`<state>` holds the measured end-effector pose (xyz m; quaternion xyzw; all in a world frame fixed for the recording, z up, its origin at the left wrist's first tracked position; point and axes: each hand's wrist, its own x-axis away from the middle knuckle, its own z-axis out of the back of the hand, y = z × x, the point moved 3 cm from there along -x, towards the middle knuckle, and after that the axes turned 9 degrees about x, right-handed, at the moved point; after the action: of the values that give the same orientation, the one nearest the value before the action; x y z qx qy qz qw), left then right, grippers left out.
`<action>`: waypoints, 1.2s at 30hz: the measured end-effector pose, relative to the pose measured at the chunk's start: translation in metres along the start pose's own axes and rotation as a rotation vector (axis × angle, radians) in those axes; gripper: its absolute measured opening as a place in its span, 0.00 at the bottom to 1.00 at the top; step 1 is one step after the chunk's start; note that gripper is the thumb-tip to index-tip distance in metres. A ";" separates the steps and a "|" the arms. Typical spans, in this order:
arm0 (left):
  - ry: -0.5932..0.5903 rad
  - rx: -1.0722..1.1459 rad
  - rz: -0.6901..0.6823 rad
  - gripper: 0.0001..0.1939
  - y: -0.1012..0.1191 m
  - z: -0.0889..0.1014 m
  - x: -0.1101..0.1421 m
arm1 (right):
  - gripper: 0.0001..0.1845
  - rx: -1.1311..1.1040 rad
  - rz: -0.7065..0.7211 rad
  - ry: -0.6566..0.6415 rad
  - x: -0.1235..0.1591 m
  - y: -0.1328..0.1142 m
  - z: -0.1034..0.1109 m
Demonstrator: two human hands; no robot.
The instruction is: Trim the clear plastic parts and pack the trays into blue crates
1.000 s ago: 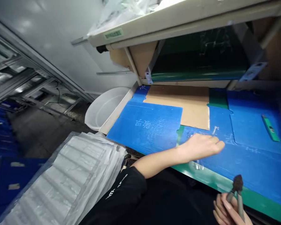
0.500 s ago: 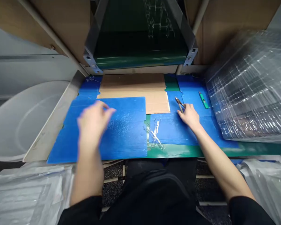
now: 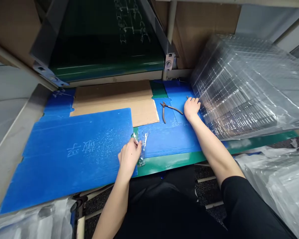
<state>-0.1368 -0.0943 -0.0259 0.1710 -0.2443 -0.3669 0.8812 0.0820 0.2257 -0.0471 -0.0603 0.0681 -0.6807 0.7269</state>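
Observation:
My left hand [image 3: 131, 154] is closed at the right edge of the blue sheet [image 3: 49, 166], its thumb and fingers pinching a thin clear plastic piece [image 3: 135, 136]. Another clear plastic piece [image 3: 144, 146] lies right beside the fingers. Over to the right, my right hand [image 3: 191, 108] has its fingers curled down over the green utility knife; only a small tip shows past the knuckles and the rest is hidden. Between the hands, cutting pliers [image 3: 169, 109] lie with their handles spread, touched by neither hand.
A plastic-wrapped stack of clear pieces [image 3: 244, 89] stands at the right. A dark green conveyor belt [image 3: 102, 56] ends behind the cardboard [image 3: 112, 96]. White wrapped bundles [image 3: 284, 179] sit below the bench at the right, others [image 3: 40, 219] at the left.
My view has swung right. My right hand has let go of the pliers and moved right onto the utility knife. My left hand has come right to the clear plastic pieces.

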 end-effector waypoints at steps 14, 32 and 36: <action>-0.389 1.077 -0.537 0.13 0.028 0.001 0.052 | 0.30 -0.797 0.335 -0.608 0.165 0.030 0.055; 0.199 0.523 -1.157 0.04 0.043 0.029 0.080 | 0.15 -0.381 0.840 0.003 0.284 0.020 0.137; 0.256 0.516 -1.192 0.03 0.047 0.031 0.083 | 0.15 -0.344 0.858 0.034 0.287 0.016 0.140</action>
<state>-0.0768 -0.1271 0.0473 0.5250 -0.0811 -0.6982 0.4800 0.1415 -0.0603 0.0824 -0.1352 0.2110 -0.2982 0.9210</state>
